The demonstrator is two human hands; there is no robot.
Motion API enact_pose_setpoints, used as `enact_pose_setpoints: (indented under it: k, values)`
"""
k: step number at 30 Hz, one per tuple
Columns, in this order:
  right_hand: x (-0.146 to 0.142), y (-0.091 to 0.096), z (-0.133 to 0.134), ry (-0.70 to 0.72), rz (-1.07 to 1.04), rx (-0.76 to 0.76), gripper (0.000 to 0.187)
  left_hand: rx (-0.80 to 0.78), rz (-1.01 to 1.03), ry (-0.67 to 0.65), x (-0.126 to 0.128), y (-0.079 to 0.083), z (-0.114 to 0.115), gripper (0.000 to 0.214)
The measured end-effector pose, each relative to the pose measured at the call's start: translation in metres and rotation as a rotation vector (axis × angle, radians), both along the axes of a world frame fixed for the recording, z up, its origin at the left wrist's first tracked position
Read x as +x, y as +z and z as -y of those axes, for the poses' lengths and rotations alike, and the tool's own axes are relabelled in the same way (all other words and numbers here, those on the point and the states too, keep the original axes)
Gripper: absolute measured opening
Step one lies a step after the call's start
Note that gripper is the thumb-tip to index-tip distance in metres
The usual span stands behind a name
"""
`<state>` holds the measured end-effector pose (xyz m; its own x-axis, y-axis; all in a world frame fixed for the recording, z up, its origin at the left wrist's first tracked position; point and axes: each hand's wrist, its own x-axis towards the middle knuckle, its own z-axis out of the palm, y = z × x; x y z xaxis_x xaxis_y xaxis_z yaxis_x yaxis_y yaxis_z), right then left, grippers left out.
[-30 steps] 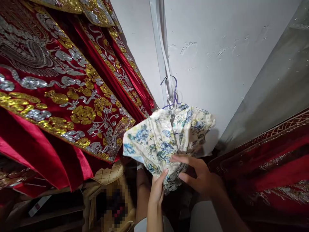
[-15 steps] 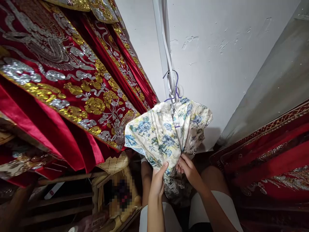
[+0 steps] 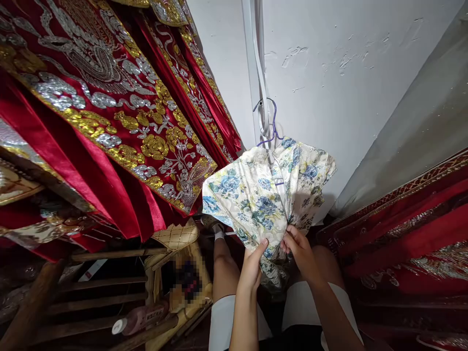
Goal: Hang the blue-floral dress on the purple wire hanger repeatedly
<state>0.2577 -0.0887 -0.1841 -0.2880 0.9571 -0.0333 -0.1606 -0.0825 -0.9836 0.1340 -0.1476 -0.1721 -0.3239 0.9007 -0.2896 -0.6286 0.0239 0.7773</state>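
Note:
A white short-sleeved garment with blue flowers point(image 3: 252, 195) hangs from a purple hanger point(image 3: 274, 122), which is hooked on a white strap point(image 3: 261, 78) by the wall. Its front edges meet low down, between my hands. My left hand point(image 3: 254, 263) grips the cloth at the lower left, thumb on top and fingers behind, hidden. My right hand point(image 3: 298, 248) pinches the front edge just to the right. Below my hands the lower part of the garment is bunched and partly dark. Whether a fastener sits in the right fingertips I cannot make out.
Red cloth with gold and silver sequin embroidery point(image 3: 153, 146) hangs at the left. Below it are a bamboo rack point(image 3: 98, 282), a bottle with a white cap point(image 3: 141, 317) and a quilted yellowish pad point(image 3: 179, 234). More red embroidered cloth point(image 3: 420, 243) lies at the right.
The view has shifted, so the garment and hanger appear a little farther right and higher. Both hands keep their hold on the cloth, with little change in the fingers.

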Motion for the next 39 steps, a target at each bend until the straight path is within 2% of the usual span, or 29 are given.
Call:
enact_pose_setpoints:
  k: [8, 11, 15, 21, 27, 32, 39]
  values:
    - [-0.011, -0.001, 0.001, 0.082, -0.016, 0.001, 0.026, 0.002, 0.009, 0.096, -0.009, -0.007, 0.001, 0.075]
    - [-0.012, -0.001, 0.002, 0.079, -0.025, 0.005, 0.023, 0.005, 0.018, 0.082, -0.009, -0.006, -0.001, 0.077]
    - [-0.009, -0.004, 0.002, 0.007, -0.043, 0.025, 0.022, 0.022, 0.05, 0.048, -0.004, -0.006, -0.005, 0.078]
    - [0.002, -0.011, -0.002, 0.001, 0.022, 0.092, 0.016, -0.039, 0.046, 0.013, 0.006, -0.006, -0.007, 0.075]
    - [0.005, -0.004, -0.002, 0.019, 0.107, 0.081, 0.017, -0.006, 0.062, 0.004, 0.009, -0.001, -0.006, 0.073]
    - [0.009, 0.002, -0.002, -0.062, 0.013, 0.027, 0.027, -0.006, 0.026, 0.039, 0.012, 0.002, -0.007, 0.072]
    - [0.01, -0.002, -0.007, -0.216, -0.077, -0.088, 0.015, 0.01, 0.042, -0.032, 0.026, 0.009, -0.007, 0.065]
